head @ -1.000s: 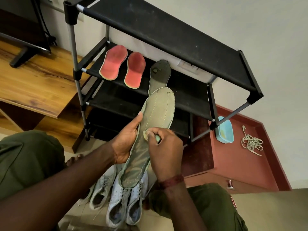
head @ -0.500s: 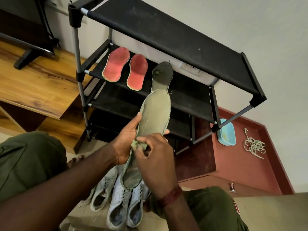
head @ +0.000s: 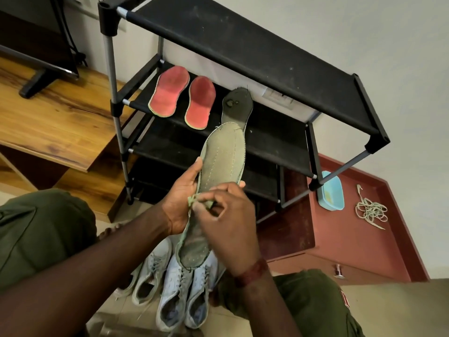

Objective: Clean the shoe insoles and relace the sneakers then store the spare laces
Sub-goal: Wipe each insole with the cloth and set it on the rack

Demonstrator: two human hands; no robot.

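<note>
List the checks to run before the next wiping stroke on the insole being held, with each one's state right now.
1. Insole held firmly: ok. The left hand grips the green insole at mid-length.
2. Cloth ready: ok. The right hand pinches a small cloth at the insole's left edge.
3. Heel end clear of the sneakers: cannot tell; they overlap in view.
4. Cloth clean enough: cannot tell.
5. Room to set it down: ok. The shelf is bare right of the dark insole and red insoles.
6. Laces stored: not ok; they lie loose on the cabinet beside the tub.
</note>
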